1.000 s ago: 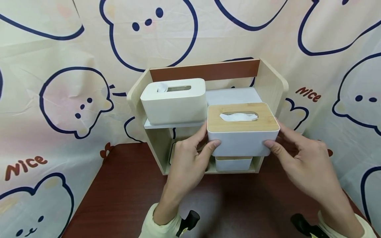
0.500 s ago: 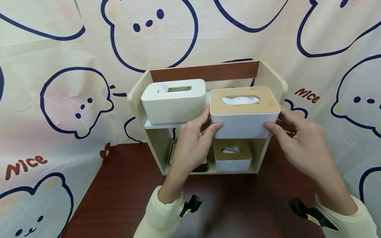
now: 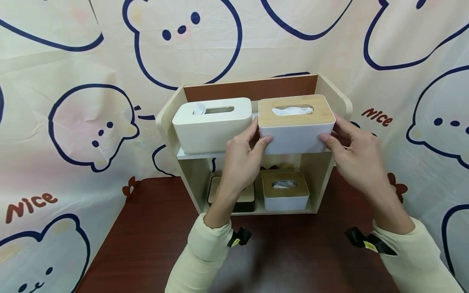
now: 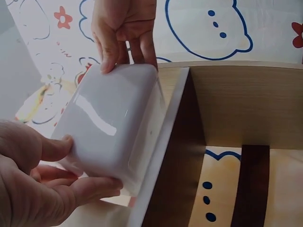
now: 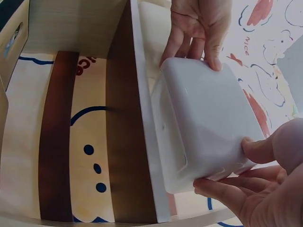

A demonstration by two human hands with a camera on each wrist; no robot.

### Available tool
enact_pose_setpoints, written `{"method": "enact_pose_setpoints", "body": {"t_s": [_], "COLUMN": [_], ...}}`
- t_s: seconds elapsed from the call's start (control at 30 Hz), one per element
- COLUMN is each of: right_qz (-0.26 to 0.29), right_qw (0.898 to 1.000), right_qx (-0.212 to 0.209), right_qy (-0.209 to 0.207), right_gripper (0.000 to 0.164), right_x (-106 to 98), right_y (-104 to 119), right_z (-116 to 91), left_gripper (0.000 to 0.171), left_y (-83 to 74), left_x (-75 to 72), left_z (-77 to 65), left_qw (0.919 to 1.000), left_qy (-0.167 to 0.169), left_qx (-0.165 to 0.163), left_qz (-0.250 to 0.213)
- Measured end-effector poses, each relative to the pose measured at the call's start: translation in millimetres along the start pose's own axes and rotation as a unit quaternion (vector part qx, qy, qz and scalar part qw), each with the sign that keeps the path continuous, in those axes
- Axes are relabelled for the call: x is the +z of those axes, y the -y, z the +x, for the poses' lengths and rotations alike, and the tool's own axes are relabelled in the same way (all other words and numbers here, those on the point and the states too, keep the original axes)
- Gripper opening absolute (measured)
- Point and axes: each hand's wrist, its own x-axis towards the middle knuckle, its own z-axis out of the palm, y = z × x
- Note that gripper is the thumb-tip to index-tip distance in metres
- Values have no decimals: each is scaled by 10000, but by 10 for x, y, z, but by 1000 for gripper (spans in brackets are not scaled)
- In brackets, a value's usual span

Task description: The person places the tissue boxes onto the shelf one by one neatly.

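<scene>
A white tissue box (image 3: 293,136) with a light wooden lid and a tissue in its slot is held at the right half of the upper shelf (image 3: 205,156). My left hand (image 3: 243,156) grips its left end, thumb on the front. At the other end, my right hand (image 3: 351,154) holds it the same way. Both wrist views show the box's glossy white side (image 4: 109,109) (image 5: 213,113) close to the shelf edge; whether its base touches the shelf I cannot tell. To its left stands a cream tissue box (image 3: 212,128).
A smaller white tissue box (image 3: 286,202) with a wooden lid sits on the lower level. Beside it, a dark-sided box with a light top (image 3: 245,197) is partly behind my left forearm. The wooden rack (image 3: 327,91) stands on a dark table (image 3: 146,244) against a printed cloth.
Both hands have raised the wooden-lidded tissue box and moved it away from me, from in front of the rack to the upper shelf. The smaller box below has come into view.
</scene>
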Motion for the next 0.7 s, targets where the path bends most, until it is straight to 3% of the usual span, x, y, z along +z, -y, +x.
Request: {"method": "enact_pose_setpoints", "body": {"t_s": [0.23,0.7], "right_qz": [47,199], "right_qw": [9996,9978], "right_qx": [202,251], "right_qy": [-185,-586], "right_gripper": [59,57], "right_x": [92,258], "right_y": [-10,-49], "right_z": [79,181], "left_gripper": [60,58], "left_y": [40,75], "left_x": [99,262], "left_z": [70,165], "left_qw": [9997,9981], "left_qy": [-166,-532], "left_qx": [-175,-27], "left_qz": [-57,306]}}
